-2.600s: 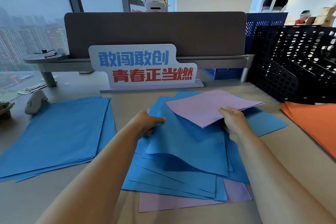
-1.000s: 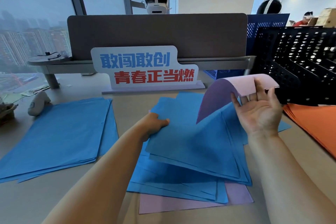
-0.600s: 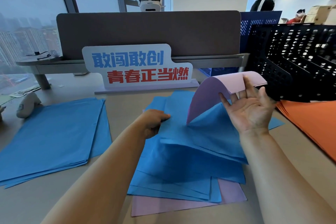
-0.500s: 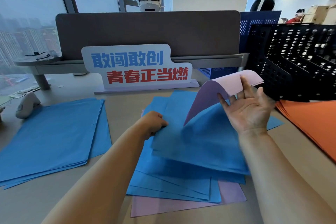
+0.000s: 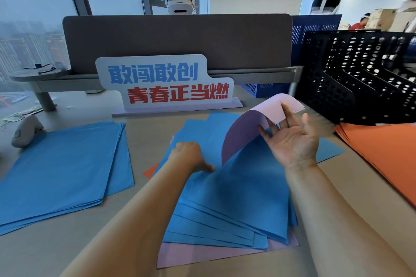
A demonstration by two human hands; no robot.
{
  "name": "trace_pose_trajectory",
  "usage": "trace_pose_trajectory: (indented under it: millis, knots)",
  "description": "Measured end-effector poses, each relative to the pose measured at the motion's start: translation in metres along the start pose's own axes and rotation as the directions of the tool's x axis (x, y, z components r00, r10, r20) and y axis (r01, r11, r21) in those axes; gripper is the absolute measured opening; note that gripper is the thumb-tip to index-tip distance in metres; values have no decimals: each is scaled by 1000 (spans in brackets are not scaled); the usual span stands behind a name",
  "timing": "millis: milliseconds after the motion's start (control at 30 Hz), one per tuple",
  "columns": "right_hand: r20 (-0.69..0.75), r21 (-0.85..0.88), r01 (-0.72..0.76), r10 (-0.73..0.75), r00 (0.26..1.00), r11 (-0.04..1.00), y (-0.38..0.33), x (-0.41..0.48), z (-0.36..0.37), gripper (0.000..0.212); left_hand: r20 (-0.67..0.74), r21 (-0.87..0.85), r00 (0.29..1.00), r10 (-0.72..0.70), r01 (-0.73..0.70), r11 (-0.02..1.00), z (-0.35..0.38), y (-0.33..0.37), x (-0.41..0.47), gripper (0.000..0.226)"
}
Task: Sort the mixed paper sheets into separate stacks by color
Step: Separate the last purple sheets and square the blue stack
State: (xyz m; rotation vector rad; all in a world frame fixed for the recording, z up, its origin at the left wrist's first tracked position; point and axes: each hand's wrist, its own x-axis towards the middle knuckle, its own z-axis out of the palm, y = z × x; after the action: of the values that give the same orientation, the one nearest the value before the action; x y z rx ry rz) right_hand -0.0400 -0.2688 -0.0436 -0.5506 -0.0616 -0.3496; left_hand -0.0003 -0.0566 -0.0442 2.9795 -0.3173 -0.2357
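A mixed pile of blue sheets (image 5: 236, 195) lies in the middle of the desk, with a pink sheet (image 5: 202, 254) showing under its near edge and an orange corner (image 5: 151, 171) at its left. My left hand (image 5: 188, 156) presses flat on top of the pile. My right hand (image 5: 292, 141), palm up, pinches a curled-over pink sheet (image 5: 243, 135) between its fingers above the pile. A sorted blue stack (image 5: 60, 168) lies at the left and an orange stack (image 5: 387, 155) at the right.
A white sign with blue and red characters (image 5: 164, 83) stands behind the pile in front of a grey divider (image 5: 177, 40). Black perforated file racks (image 5: 360, 76) stand at the back right. A grey object (image 5: 26, 130) lies at the far left. A person wearing a headset sits beyond the divider.
My right hand lifted the pink sheet off the pile and curled it upward. My left hand stayed pressing on the blue sheets, which shifted and uncovered an orange corner at the left.
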Motion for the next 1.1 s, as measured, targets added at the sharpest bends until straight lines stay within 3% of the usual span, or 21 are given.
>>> trace_pose_trajectory:
  millis: [267, 367, 500, 667, 733, 867, 1000, 1100]
  knots:
    - [-10, -20, -20, 20, 1000, 1000, 0, -4, 3, 49, 34, -87, 998, -54, 57, 995, 1, -3, 4, 68]
    - [-27, -30, -36, 35, 999, 999, 1, -6, 3, 44, 38, -182, 997, -65, 71, 981, 1, -3, 6, 61]
    - [-27, -29, -43, 42, 999, 999, 1, -7, 5, 49, 24, -318, 998, -52, 57, 947, 6, -7, 8, 34]
    - [-26, -26, -51, 50, 998, 998, 0, -5, 3, 47, -16, -363, 999, -29, 22, 931, 7, -9, 8, 35]
    - [-19, -22, -48, 47, 999, 999, 0, -5, 3, 47, -23, -409, 1000, -4, -6, 912, 8, -10, 10, 25]
    - [-6, 32, -29, 29, 1000, 999, -4, -4, 1, 46, -107, -578, 992, -73, -3, 816, 4, -21, 14, 19]
    - [-3, 81, -5, 5, 1000, 997, -6, -3, 0, 43, -130, -823, 951, -280, 54, 565, -5, -43, 17, 33]
    - [-119, 67, -4, 11, 993, 998, -5, -1, -1, 38, -111, -795, 947, -303, 99, 599, -6, -61, 17, 34]
